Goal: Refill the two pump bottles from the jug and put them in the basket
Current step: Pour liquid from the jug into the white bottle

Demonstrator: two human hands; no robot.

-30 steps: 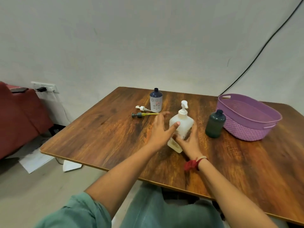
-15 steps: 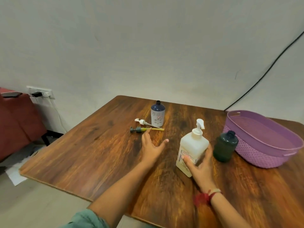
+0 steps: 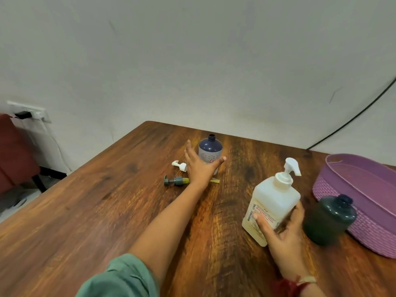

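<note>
Across a dark, streaky wood-grain table point(image 3: 90, 221) seen from the wearer's head, two bare arms reach forward. Behind the table stands a plain pale wall point(image 3: 192, 61).

At 12 o'clock on the table stands an uncapped blue bottle point(image 3: 210, 150). The left hand point(image 3: 201, 168) is in front of it, fingers point(image 3: 188, 150) straight and spread, holding nothing. Whether it touches the bottle cannot be told. Just at 9 o'clock of that hand lie a white pump head point(image 3: 179, 166) and a grey pump head point(image 3: 175, 181) with a yellow tube.

At 3 o'clock, the right hand point(image 3: 285, 232) grips the lower half of a white pump bottle point(image 3: 272, 200) labelled "BIOCHEK CHG". The thumb lies across the label and the fingers curl round the far side. The bottle leans, its nozzle toward 1 o'clock. Just at 3 o'clock of it stands a dark green bottle point(image 3: 330, 219), uncapped, close against a purple basket point(image 3: 375, 234) with woven sides.

A green sleeve point(image 3: 122, 277) covers the left upper arm, and a red band point(image 3: 287, 286) circles the right wrist.

At 9 o'clock of the room, a wall socket point(image 3: 27, 113) holds a black plug above a dark red seat point(image 3: 12, 157). At 2 o'clock, a black cable point(image 3: 353, 118) runs down the wall.
</note>
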